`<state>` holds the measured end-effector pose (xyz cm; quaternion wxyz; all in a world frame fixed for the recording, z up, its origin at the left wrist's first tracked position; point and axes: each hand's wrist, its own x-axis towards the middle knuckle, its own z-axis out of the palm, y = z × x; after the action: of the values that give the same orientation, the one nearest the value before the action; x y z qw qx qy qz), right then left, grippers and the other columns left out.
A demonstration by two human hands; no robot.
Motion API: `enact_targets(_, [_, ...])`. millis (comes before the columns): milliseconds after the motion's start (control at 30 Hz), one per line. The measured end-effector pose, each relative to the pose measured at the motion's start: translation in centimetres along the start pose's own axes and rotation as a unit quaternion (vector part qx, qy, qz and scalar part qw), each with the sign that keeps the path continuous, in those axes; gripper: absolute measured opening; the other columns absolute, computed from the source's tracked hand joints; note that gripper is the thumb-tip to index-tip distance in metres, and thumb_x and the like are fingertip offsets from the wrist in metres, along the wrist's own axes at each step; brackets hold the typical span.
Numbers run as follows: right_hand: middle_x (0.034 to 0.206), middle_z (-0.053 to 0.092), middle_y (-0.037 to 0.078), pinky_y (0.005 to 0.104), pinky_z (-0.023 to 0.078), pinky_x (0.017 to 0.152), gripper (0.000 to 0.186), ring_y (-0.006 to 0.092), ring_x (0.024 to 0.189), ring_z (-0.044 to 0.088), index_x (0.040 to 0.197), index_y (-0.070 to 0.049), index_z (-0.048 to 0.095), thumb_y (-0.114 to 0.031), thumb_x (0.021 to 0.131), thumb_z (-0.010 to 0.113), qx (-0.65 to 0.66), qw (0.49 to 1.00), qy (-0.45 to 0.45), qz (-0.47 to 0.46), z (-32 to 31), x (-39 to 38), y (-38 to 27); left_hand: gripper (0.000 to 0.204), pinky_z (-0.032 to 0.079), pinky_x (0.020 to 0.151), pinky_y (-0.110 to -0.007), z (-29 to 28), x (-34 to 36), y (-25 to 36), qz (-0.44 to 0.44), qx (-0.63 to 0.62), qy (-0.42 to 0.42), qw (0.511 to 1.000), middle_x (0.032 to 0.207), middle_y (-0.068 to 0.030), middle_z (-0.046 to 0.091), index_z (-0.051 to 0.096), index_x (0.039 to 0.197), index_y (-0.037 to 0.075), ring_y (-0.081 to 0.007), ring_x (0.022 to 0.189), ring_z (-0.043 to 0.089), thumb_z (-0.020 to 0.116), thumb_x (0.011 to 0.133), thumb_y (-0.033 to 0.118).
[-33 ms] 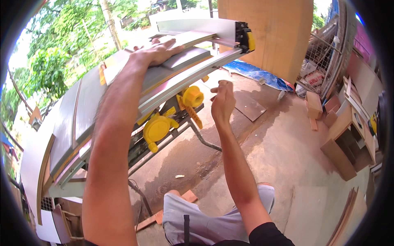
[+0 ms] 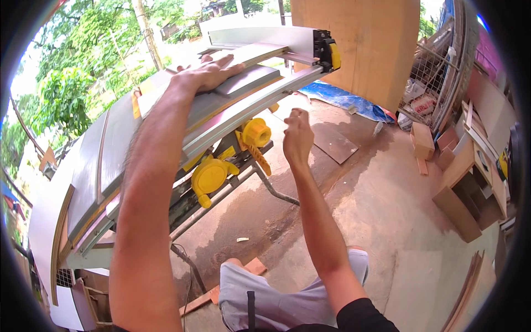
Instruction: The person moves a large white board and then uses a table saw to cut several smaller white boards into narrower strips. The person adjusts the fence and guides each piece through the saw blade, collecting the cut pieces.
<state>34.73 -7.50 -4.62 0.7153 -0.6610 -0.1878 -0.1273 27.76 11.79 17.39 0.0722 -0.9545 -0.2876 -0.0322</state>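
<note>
My left hand (image 2: 202,76) lies with fingers spread on a pale board (image 2: 260,53) atop the grey table saw (image 2: 117,138), near its silver fence (image 2: 249,36). Below the front rail (image 2: 232,120) are a yellow round knob (image 2: 255,131) and a yellow handwheel (image 2: 209,177). My right hand (image 2: 297,135) is raised just right of the round knob, apart from it, fingers curled closed; what is inside them, if anything, is hidden.
A large wooden panel (image 2: 354,55) stands behind the saw, above a blue tarp (image 2: 348,99). Right are a wire cage (image 2: 428,72) and wooden boxes (image 2: 464,193). A flat board (image 2: 334,145) and orange planks (image 2: 193,301) lie on the concrete floor. Tubular legs (image 2: 276,193) support the saw.
</note>
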Motion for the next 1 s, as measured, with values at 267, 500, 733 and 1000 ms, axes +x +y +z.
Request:
enact_targets(267, [0.144,0.074,0.028,0.0515,0.052,0.116,0.042,0.0457,0.13,0.07,0.146,0.004,0.072,-0.021,0.116,0.056,0.015,0.997,-0.028,-0.063,3.2,6.6,6.8,0.096,0.022,0.139,-0.068,0.1,2.0,-1.2,0.026,-0.04,0.022,0.999,0.185,-0.0222,0.033,0.028,0.183,0.041,-0.0382,0.173,0.029,0.032,0.104,0.095])
enact_targets(500, [0.109,0.083,0.023,0.0486,0.059,0.093,0.03,0.0418,0.101,0.079,0.12,-0.004,0.08,-0.026,0.115,0.06,0.063,0.974,-0.188,-0.106,5.7,8.2,7.2,0.095,0.029,0.139,-0.056,0.2,0.9,-1.0,0.048,-0.08,0.041,0.995,0.181,-0.0262,0.038,0.035,0.182,0.029,-0.0421,0.17,0.035,0.039,0.108,0.088])
enact_targets(733, [0.094,0.079,0.022,0.0492,0.057,0.088,0.033,0.037,0.091,0.076,0.117,-0.002,0.082,-0.027,0.111,0.062,-0.035,0.942,-0.327,-0.072,11.5,11.3,15.3,0.092,0.028,0.138,-0.059,0.4,1.0,-1.4,0.04,-0.05,0.04,0.997,0.183,-0.0233,0.035,0.035,0.182,0.027,-0.0423,0.169,0.035,0.04,0.11,0.085])
enact_targets(1000, [0.107,0.08,0.027,0.0546,0.061,0.097,0.018,0.0466,0.104,0.076,0.108,0.001,0.081,-0.013,0.101,0.073,-0.218,0.861,-0.442,-0.122,3.9,11.1,16.3,0.093,0.028,0.135,-0.07,-0.8,0.0,0.6,-0.005,0.025,0.001,1.0,0.182,-0.0282,0.035,0.03,0.183,0.034,-0.0586,0.165,0.034,0.03,0.108,0.089])
